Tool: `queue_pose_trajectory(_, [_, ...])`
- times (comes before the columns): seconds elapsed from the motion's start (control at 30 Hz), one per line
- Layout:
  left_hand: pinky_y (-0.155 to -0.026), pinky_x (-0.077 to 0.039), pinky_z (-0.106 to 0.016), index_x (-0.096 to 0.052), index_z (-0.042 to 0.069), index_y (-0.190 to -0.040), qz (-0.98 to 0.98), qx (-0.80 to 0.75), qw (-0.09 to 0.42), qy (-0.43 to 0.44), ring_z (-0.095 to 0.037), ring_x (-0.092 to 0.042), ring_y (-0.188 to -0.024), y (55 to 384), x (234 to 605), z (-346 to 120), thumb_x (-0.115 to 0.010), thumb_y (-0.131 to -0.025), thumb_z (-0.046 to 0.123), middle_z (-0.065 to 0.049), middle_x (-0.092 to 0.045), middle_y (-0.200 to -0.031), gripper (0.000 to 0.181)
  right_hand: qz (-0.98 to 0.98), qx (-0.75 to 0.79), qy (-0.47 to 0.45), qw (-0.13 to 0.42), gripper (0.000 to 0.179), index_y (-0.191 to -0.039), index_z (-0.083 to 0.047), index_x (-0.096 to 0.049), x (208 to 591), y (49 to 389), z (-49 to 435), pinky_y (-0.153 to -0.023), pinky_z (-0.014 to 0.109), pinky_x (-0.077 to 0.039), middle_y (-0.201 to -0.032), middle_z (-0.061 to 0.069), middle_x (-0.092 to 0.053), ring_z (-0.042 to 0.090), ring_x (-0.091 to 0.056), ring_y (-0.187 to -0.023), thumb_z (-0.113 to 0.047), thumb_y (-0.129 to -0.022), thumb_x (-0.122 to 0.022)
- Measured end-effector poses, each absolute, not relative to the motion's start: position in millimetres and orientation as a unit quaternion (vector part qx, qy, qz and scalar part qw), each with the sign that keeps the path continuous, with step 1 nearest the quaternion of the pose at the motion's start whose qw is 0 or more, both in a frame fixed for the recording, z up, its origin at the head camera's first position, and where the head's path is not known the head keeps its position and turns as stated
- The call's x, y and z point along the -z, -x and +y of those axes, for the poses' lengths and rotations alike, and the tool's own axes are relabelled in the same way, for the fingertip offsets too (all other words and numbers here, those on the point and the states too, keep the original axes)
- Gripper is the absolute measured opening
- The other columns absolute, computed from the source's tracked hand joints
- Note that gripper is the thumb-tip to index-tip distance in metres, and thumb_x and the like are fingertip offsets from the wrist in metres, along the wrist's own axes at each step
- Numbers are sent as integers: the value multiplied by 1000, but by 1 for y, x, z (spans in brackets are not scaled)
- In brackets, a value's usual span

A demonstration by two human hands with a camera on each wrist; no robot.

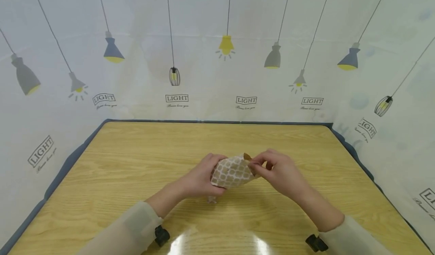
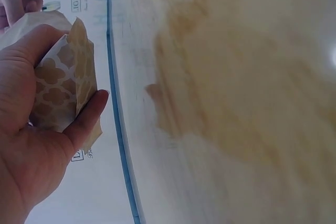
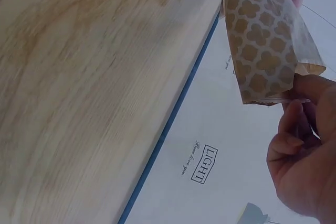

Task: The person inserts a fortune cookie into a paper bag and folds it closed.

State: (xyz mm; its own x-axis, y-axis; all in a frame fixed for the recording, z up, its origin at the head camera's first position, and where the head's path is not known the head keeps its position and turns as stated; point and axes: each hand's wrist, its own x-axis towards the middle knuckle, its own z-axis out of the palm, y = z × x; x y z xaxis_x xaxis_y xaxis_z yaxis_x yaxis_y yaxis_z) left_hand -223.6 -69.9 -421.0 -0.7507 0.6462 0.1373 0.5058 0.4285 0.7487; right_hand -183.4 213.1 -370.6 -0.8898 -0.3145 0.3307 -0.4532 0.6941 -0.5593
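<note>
Paper bag, tan-and-white quatrefoil print, was just below centre of the head frame, over the wood table. Left hand was wrapped round its left end; right hand pinched the edge at its right end. Readable text was on the backdrop: boxed "LIGHT" labels, four in a row across mid-frame, one at left, two at right, the lower one cut by the frame edge. Script underneath was tiny; "love you" legible, first word unclear.
</note>
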Motion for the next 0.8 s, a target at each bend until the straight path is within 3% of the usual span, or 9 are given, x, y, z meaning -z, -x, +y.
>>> queue_pose_trajectory(0.1, [-104, -53, -46, -44, 9, -159, 842, -414, 88, -335, -22, -52, -120, 224, 420, -69, -92, -83, 16, -13, -52, -141, 90, -915, -340, -182, 120, 6, -99, -19, -78, 371, 181, 209, -55, 24, -51, -91, -5, -74, 7, -57, -66, -15, -100, -82])
queue_pose_trajectory(0.17, [-104, -53, -46, -44, 9, -159, 842, -414, 87, -335, -22, -52, -120, 224, 419, -69, -92, -83, 16, -13, -52, -142, 90, -910, -363, -176, 98, 6, -100, -17, -77, 370, 180, 206, -51, 26, -51, -90, -1, -75, 8, -59, -61, -12, -101, -80])
queue_pose_trajectory(0.23, [-104, -52, -45, -44, 8, -159, 843, -412, 81, -336, -22, -52, -120, 225, 419, -68, -92, -82, 16, -13, -52, -142, 91, -898, -396, -183, 57, 5, -106, -14, -80, 370, 180, 205, -50, 30, -54, -97, 5, -79, 12, -62, -55, -11, -103, -76])
queue_pose_trajectory(0.33, [-105, -52, -46, -45, 7, -158, 841, -419, 77, -334, -23, -52, -121, 226, 420, -69, -93, -81, 14, -13, -53, -142, 91, -869, -450, -203, -32, 21, -124, -6, -79, 369, 182, 208, -47, 33, -53, -120, 19, -79, 20, -67, -51, -15, -109, -67])
queue_pose_trajectory(0.47, [-105, -54, -47, -46, 9, -157, 839, -432, 78, -320, -23, -54, -121, 227, 421, -72, -94, -82, 13, -14, -53, -142, 90, -840, -482, -215, -129, 36, -142, -4, -69, 369, 183, 216, -42, 27, -43, -139, 25, -70, 29, -74, -59, -22, -110, -66])
queue_pose_trajectory(0.63, [-104, -55, -45, -47, 8, -156, 845, -418, 74, -324, -22, -54, -119, 228, 420, -71, -94, -80, 13, -13, -54, -141, 90, -833, -467, -230, -186, 39, -144, -13, -69, 370, 184, 215, -40, 23, -39, -134, 19, -69, 37, -75, -64, -25, -107, -72])
queue_pose_trajectory(0.8, [-104, -55, -42, -46, 6, -156, 849, -402, 72, -334, -20, -54, -117, 226, 420, -66, -94, -79, 13, -12, -54, -140, 91, -821, -463, -250, -220, 37, -142, -9, -66, 372, 187, 210, -46, 32, -55, -126, 21, -68, 26, -69, -55, -22, -107, -71])
